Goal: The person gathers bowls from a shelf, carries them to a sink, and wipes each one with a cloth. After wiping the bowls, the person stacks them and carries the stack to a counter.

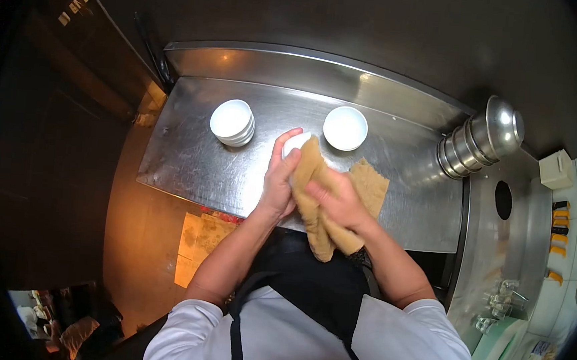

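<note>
My left hand (280, 179) holds a small white bowl (295, 144) over the steel counter, its fingers and thumb around the rim. My right hand (341, 198) grips a tan cloth (311, 188) that is pressed against the bowl, covering part of it, and hangs down toward my apron. Another tan cloth (370, 186) lies on the counter just right of my right hand. Beyond my hands stand a stack of white bowls (232, 122) at the left and a white bowl (345, 128) at the right.
The steel counter (182, 166) has a raised back ledge. Nested metal bowls (482, 140) lean at its right end. Farther right are a steel sink area with a tap (506, 295), a white box (557, 170) and yellow-handled tools on the wall. Cardboard (200, 244) lies on the floor.
</note>
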The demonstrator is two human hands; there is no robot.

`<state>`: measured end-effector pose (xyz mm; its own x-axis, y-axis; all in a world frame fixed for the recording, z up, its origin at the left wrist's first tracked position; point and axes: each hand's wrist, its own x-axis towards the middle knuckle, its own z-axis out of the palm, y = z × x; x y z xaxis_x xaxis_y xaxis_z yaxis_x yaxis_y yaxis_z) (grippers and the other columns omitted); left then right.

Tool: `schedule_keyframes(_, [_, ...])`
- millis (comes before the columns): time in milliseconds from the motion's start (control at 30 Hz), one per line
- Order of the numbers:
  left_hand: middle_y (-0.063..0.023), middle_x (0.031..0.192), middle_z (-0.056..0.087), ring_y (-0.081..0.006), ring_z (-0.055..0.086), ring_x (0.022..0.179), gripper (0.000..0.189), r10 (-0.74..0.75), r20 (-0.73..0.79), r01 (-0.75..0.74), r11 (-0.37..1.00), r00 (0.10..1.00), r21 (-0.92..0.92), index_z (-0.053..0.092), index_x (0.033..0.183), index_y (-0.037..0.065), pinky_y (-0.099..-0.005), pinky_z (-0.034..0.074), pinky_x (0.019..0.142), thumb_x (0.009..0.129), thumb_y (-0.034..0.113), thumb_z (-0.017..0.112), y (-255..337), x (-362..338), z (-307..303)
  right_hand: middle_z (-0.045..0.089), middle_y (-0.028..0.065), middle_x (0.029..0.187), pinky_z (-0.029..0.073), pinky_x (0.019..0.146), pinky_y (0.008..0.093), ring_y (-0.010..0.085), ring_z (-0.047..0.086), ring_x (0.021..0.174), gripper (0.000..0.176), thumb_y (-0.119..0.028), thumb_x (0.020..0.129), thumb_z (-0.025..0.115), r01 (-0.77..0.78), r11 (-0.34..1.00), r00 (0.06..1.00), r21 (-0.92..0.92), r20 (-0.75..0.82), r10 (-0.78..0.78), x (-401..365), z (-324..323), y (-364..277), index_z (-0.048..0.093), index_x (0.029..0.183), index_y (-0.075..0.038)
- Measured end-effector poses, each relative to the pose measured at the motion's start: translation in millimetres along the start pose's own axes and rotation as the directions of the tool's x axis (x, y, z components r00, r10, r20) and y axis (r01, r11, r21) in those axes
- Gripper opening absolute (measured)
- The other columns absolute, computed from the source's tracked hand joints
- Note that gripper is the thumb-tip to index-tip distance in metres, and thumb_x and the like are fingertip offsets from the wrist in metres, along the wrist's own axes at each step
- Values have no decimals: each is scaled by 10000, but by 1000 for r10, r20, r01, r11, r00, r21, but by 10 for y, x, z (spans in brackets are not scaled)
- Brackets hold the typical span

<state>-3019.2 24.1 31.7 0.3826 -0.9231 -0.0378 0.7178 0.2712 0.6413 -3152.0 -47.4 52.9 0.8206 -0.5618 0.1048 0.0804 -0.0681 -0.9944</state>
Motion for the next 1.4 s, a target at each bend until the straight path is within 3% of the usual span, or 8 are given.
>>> schedule_keyframes(300, [-232, 1224, 610, -403, 585, 1151, 598, -308, 94, 321, 890, 947, -323, 544, 1282, 12, -514, 442, 1036, 869, 442, 597, 101, -58, -299, 651, 146, 987, 373, 1099, 462, 333, 617, 1069, 379, 82, 631, 631, 552, 784, 733, -284, 614, -294, 47, -406, 198, 597, 1000, 1])
schedule_keyframes(500, [-222, 1392, 492, -536, 478, 1218, 792, -442, 185, 477, 771, 878, -421, 461, 1400, 82, -712, 398, 958, 847, 645, 524, 273, -132, -490, 628, 151, 1110, 497, 911, 405, 343, 624, 1048, 490, 84, 655, 668, 144, 820, 822, -554, -395, -411, 191, -565, 9, 599, 1117, -64])
schedule_keyframes(600, [-195, 1372, 517, -477, 537, 1179, 726, -492, 178, 520, 756, 852, -397, 454, 1408, 106, -711, 414, 938, 892, 616, 468, 181, -105, -477, 638, 150, 1093, 508, 861, 417, 347, 626, 1004, 383, -9, 679, 746, 357, 503, 622, -787, -201, -757, 194, -469, 34, 636, 1041, -71])
schedule_keyframes(867, [-163, 1309, 553, -283, 570, 1181, 472, -428, -2, 422, 894, 904, -150, 476, 1357, 51, -409, 468, 1010, 969, 321, 479, -21, -104, -341, 559, 203, 1276, 366, 1044, 502, 371, 525, 1207, 568, -469, 957, 522, 784, 293, 618, -548, 736, -278, 183, -309, 362, 502, 1322, -35])
schedule_keyframes(967, [-153, 1226, 587, -243, 591, 1108, 426, -182, -98, 193, 973, 978, 122, 497, 1316, 31, -363, 472, 974, 936, 222, 512, -77, -78, -342, 556, 227, 1238, 381, 1026, 510, 379, 540, 1150, 514, -429, 977, 498, 442, 660, 881, -607, 432, -193, -71, -32, 464, 511, 1295, -26])
schedule_keyframes(1100, [-144, 1147, 609, -220, 606, 1046, 436, -14, -27, 19, 982, 1000, 190, 496, 1304, 11, -339, 492, 929, 924, 223, 523, -71, -131, -501, 600, 219, 1092, 452, 893, 403, 375, 599, 1007, 369, -312, 1018, 488, -307, 855, 942, 419, 260, 210, -163, 286, 410, 530, 1219, -6])
schedule_keyframes(1267, [-154, 1121, 658, -257, 639, 1039, 496, -232, -172, 222, 972, 957, -75, 589, 1204, -7, -417, 504, 961, 929, 396, 502, 75, -15, -497, 606, 201, 1078, 432, 953, 449, 389, 551, 1075, 446, -65, 776, 679, 534, 688, 841, -491, 387, -377, -4, 174, 576, 556, 1198, 13])
schedule_keyframes(1400, [-167, 1186, 644, -299, 624, 1103, 534, -436, -87, 403, 879, 896, -255, 586, 1222, 0, -443, 483, 1002, 937, 438, 474, 39, -54, -656, 630, 190, 1064, 460, 945, 402, 341, 600, 1015, 389, -96, 753, 726, 366, 878, 830, -310, 535, -157, 59, -183, 447, 604, 1109, 0])
